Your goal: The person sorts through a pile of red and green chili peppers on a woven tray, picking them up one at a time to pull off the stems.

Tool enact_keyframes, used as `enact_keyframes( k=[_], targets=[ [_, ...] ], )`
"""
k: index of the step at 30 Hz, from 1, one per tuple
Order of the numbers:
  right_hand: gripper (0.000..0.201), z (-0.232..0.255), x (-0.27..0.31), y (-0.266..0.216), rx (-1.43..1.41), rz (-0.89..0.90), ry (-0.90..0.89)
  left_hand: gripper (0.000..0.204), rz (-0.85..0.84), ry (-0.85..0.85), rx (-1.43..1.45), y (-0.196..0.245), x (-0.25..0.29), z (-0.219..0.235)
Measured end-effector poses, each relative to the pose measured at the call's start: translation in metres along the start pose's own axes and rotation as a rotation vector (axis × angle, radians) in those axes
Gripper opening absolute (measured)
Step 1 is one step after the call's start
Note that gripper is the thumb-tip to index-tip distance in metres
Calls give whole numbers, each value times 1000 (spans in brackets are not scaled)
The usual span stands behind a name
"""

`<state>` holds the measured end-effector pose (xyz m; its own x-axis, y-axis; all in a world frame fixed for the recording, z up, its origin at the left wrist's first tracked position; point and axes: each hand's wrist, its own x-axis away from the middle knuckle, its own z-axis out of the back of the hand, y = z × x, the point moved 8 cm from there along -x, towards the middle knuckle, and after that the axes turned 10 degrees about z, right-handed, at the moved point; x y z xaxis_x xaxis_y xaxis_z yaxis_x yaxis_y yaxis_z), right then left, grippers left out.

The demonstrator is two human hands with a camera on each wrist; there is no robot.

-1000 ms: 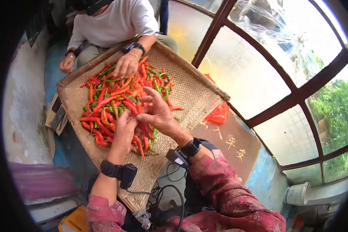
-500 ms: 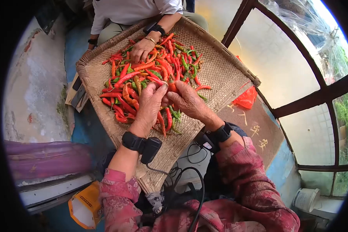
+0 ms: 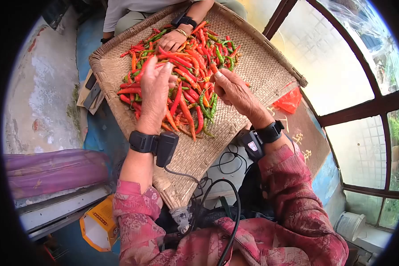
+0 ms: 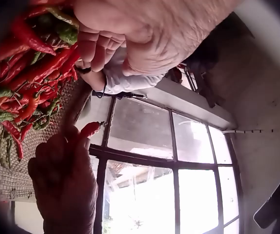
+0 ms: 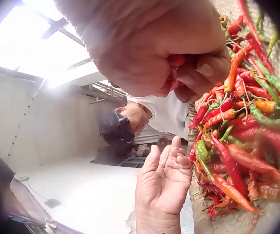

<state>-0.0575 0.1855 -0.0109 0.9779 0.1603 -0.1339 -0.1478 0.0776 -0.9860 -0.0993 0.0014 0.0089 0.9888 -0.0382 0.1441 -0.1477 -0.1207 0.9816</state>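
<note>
My right hand [image 3: 235, 91] curls its fingers round a red chili pepper [image 4: 90, 129], whose stem end pokes out past the thumb in the left wrist view. Red also shows inside the curled fingers in the right wrist view. My left hand [image 3: 154, 91] is raised over the left side of the pile, its fingers loosely spread; its palm, seen in the right wrist view, holds nothing. Beneath both hands, red, orange and green chili peppers [image 3: 187, 116] lie heaped on a woven tray [image 3: 264, 57].
Across the tray, another person's hand [image 3: 172, 41] reaches into the peppers. A red plastic bag [image 3: 289, 101] lies by the tray's right edge, near the windows. Black cables [image 3: 237, 195] hang below the tray's near corner. A yellow box [image 3: 97, 226] stands at lower left.
My hands were close together at the peppers; now they have come apart, the left to the left, the right to the right with a chili pepper. The head view has shifted.
</note>
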Motion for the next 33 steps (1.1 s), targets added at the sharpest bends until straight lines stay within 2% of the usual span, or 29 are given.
enact_keyframes(
  k=[1, 2, 3, 5, 6, 7, 9, 11, 13, 14, 15, 16, 17, 18, 19, 21, 25, 26, 27, 29, 31, 32, 33],
  targets=[
    [36, -6, 0, -5, -53, -26, -39, 54, -24, -90, -98, 4, 11, -17],
    [36, -11, 1, -8, -107, -55, -74, 51, 35, -203, -190, 3, 21, -33],
    [36, -13, 2, -10, -111, -61, -72, 43, 63, -270, -147, -1, 27, -45],
    [37, -32, 3, -14, -76, -54, -252, 34, 43, -342, -116, -9, 29, -52],
    [36, -33, 2, -14, -83, -73, -248, 34, 46, -343, -115, -11, 26, -52],
    [36, -32, 0, -8, -84, -75, -249, 29, 29, -290, -128, -10, 23, -45],
    [33, -26, -8, -3, 223, 126, -309, 22, 51, -163, -118, -5, 18, -28],
    [27, -14, -10, -1, 292, 41, -286, 21, -42, -41, -112, 8, 8, -5],
    [28, 0, -15, 17, 522, 311, -192, 21, -35, 7, 20, 16, 4, 11],
    [28, 3, -17, 29, 526, 311, -190, 33, -42, 2, 17, 12, -4, 21],
    [31, 3, -16, 50, 757, 206, -269, 33, -40, -4, 17, 13, -5, 20],
    [33, 4, -12, 70, 983, 91, -348, 44, -73, 90, 9, 16, -3, 27],
    [40, 3, -10, 87, 1073, 6, -372, 57, -108, 184, 1, 18, -1, 33],
    [36, 0, -3, 74, 1046, -64, -339, 74, -100, 152, -9, 18, -1, 33],
    [33, -4, 3, 59, 1017, -133, -304, 74, -102, 149, -7, 18, 1, 31],
    [37, 2, -3, 81, 1043, -196, -258, 71, -139, 138, -32, 24, 6, 24],
    [33, 3, -8, 93, 899, -226, -283, 56, -95, -26, -155, 19, 13, 1],
    [32, 6, -9, 92, 824, -255, -270, 44, -68, -46, -194, 15, 14, -4],
    [30, 7, -9, 88, 747, -284, -258, 44, -70, -45, -194, 14, 15, -5],
    [26, 11, -8, 71, 651, -299, -193, 36, -18, -145, -199, 6, 19, -16],
    [20, 16, -8, 49, 354, -262, -49, 30, -9, -163, -228, 3, 23, -20],
    [18, 16, -2, 41, 156, -290, 3, 30, 4, -255, -291, -4, 24, -28],
    [18, 15, 0, 37, 160, -288, 8, 30, 14, -349, -352, -9, 27, -38]
  ],
)
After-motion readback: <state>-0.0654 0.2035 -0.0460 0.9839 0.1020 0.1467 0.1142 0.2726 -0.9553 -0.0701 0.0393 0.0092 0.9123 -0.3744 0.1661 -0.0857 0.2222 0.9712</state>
